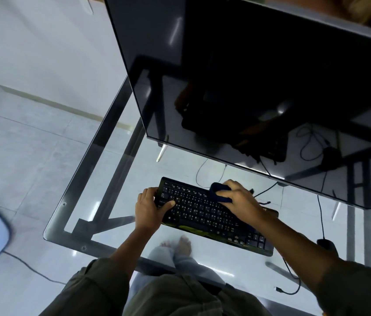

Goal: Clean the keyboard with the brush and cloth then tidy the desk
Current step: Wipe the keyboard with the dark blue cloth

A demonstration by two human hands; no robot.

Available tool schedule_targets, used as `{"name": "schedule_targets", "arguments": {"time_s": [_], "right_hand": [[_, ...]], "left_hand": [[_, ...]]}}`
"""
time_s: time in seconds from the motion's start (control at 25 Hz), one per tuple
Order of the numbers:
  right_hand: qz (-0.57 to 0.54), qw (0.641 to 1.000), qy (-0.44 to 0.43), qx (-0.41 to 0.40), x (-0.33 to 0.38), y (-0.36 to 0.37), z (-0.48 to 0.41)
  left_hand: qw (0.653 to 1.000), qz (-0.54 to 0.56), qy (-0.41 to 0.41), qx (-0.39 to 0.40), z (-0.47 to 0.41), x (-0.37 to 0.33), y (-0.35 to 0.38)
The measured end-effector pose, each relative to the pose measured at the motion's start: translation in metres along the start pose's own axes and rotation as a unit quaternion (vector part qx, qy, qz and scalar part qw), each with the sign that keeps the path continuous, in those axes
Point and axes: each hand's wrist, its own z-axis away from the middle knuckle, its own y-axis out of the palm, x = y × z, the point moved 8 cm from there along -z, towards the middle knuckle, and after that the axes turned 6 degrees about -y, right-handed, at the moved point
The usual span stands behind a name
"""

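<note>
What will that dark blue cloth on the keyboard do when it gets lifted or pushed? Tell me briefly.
The cloth is bunched and folded under the right hand, so it is probably soft and would droop when lifted. It looks small and thin, so likely light. Pushed across the keyboard, it would probably crumple and drag over the keys rather than slide; the left hand steadies the keyboard's end.

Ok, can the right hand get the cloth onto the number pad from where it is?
Probably yes. The right hand holds the cloth on the keyboard's far edge, and nothing lies on the number pad.
</note>
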Motion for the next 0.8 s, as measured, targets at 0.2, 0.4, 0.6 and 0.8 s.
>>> {"name": "schedule_targets", "arguments": {"time_s": [0.2,0.4,0.6,0.8], "right_hand": [[-0.028,0.998,-0.047,-0.02,0.079,0.03,-0.084],[-0.028,0.999,-0.04,-0.016,0.119,0.051,-0.132],[-0.042,0.998,-0.039,-0.024,0.093,0.038,-0.098],[-0.03,0.999,0.021,0.008,0.02,0.02,-0.038]], "left_hand": [[1.0,0.002,-0.004,0.0,0.001,-0.001,-0.001],[1.0,-0.012,-0.008,-0.001,0.0,-0.004,-0.001],[1.0,-0.007,-0.012,0.008,0.0,-0.002,0.0],[1.0,0.002,-0.002,0.002,0.0,0.0,-0.001]]}}
